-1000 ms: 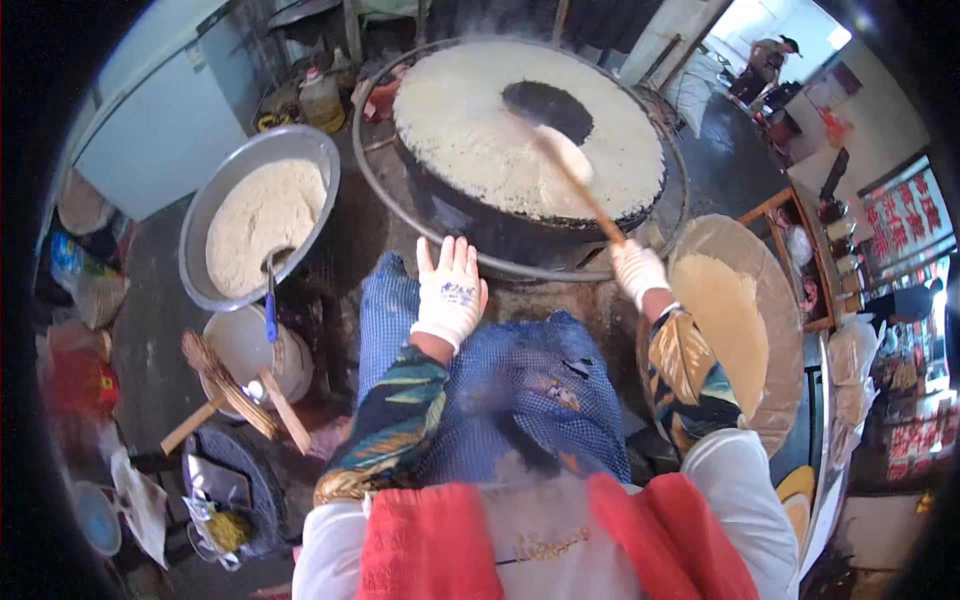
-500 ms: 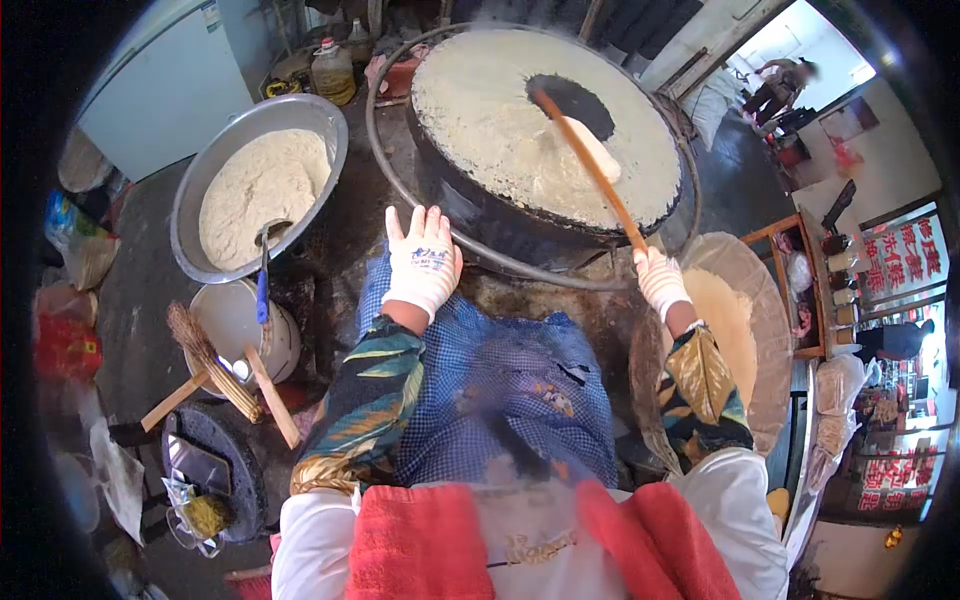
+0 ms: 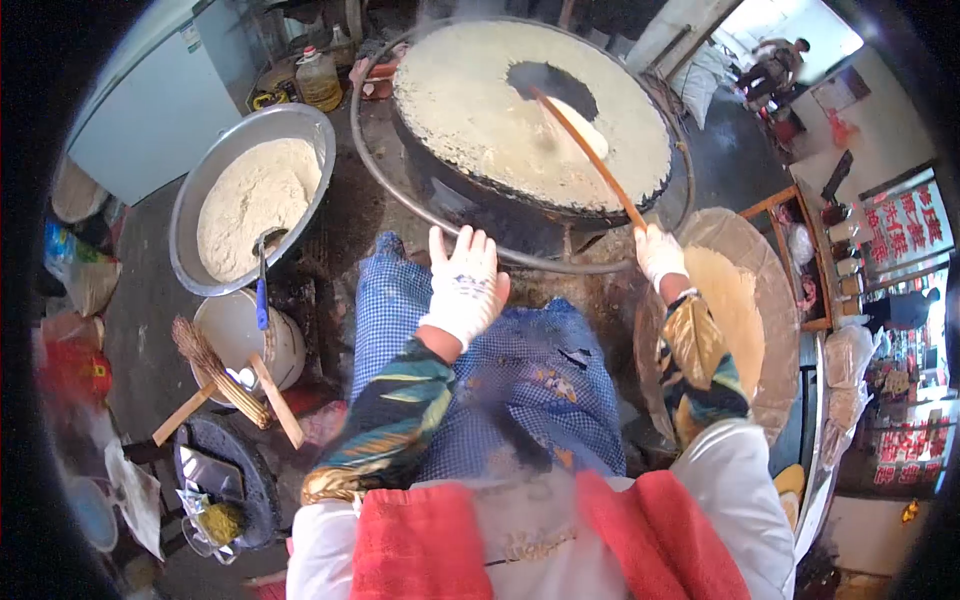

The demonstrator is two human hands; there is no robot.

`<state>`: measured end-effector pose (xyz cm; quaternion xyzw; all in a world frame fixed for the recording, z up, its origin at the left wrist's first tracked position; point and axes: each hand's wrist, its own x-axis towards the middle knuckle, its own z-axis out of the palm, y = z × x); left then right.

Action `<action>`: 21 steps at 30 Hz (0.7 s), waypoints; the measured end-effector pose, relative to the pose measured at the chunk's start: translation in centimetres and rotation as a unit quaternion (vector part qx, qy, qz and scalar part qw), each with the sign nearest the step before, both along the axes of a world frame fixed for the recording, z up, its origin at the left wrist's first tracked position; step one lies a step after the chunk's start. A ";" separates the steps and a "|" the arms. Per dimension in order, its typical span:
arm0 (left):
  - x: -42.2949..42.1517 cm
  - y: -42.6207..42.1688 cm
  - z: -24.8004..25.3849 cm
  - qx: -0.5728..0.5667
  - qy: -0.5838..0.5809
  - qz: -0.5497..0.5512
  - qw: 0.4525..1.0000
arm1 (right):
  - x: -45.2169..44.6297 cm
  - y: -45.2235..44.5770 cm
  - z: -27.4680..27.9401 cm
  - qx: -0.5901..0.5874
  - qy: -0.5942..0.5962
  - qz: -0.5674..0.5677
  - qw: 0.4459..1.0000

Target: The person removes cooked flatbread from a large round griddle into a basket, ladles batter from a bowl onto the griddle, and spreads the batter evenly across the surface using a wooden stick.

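A wooden-handled spreader [image 3: 590, 155] is in my right hand [image 3: 660, 257], whose gloved fingers wrap round the handle's end. Its pale head lies on the batter [image 3: 470, 90] that covers the large round griddle [image 3: 480, 205], beside a bare dark patch right of centre. My left hand [image 3: 466, 290], also in a white glove, is spread palm down at the near side of the metal ring [image 3: 408, 222], its fingertips at the ring. Whether they touch it I cannot tell. A round tray [image 3: 785, 330] holding a thin yellowish sheet sits right of my right forearm.
On the left a metal basin [image 3: 183, 235] of thick batter holds a blue-handled ladle [image 3: 262, 300]. Below it stands a white bucket [image 3: 285, 340] with a brush [image 3: 215, 370] and wooden sticks across it. An oil jug [image 3: 318, 82] is behind. A person [image 3: 775, 70] bends over at the back right.
The spreader's head has shifted slightly on the griddle beside the dark patch. My left hand has moved to the right along the ring. The view has also shifted slightly.
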<state>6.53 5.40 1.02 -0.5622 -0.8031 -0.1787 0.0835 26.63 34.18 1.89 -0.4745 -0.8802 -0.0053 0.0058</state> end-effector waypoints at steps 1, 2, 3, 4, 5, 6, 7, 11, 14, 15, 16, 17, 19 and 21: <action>0.4 0.1 -1.3 0.030 0.028 -0.001 0.999 | -0.4 0.2 0.0 0.005 0.005 0.019 1.000; 0.4 -0.2 -1.5 0.025 0.027 -0.012 0.999 | -1.3 -1.0 1.4 -0.010 -0.007 0.030 0.999; -0.1 -0.4 -1.5 0.023 0.043 -0.003 0.999 | -1.6 -2.0 1.9 -0.021 -0.005 0.037 0.999; -0.5 -0.6 -1.4 0.022 0.059 0.008 0.998 | -1.5 -2.6 2.1 -0.032 -0.003 0.047 0.998; -1.1 -0.6 -1.3 -0.002 0.059 0.016 0.998 | -1.0 -2.7 1.4 -0.039 -0.015 0.088 0.995; -1.5 -0.8 -1.0 -0.014 0.052 0.020 0.998 | -0.6 -2.7 0.3 -0.030 -0.030 0.092 0.995; -2.0 -0.9 -1.2 -0.016 0.059 0.023 0.998 | -0.3 -1.8 -0.1 -0.041 -0.033 0.036 0.998; -3.6 -1.1 -0.7 -0.029 0.064 0.041 0.997 | 0.1 2.7 -1.3 -0.005 -0.002 0.029 1.000; -5.1 -1.1 -0.6 -0.043 0.067 0.060 0.995 | -1.3 -0.3 1.1 -0.057 -0.009 0.048 0.997; -5.7 -1.1 -0.6 -0.039 0.067 0.066 0.995 | -1.3 -1.0 1.4 -0.061 -0.032 0.073 0.995; -6.2 -1.0 -0.6 -0.038 0.062 0.074 0.995 | -1.0 0.1 -0.3 -0.061 -0.050 0.066 0.995; -6.6 -1.1 -0.7 -0.045 0.067 0.082 0.993 | -0.2 2.2 -1.5 -0.046 -0.052 0.029 0.997; -7.3 -0.8 -0.1 -0.066 0.085 0.099 0.989 | -0.4 3.6 0.0 -0.014 -0.029 -0.017 0.999; -7.9 -0.9 0.4 -0.072 0.082 0.107 0.988 | -1.2 3.6 0.4 0.000 -0.007 0.033 0.999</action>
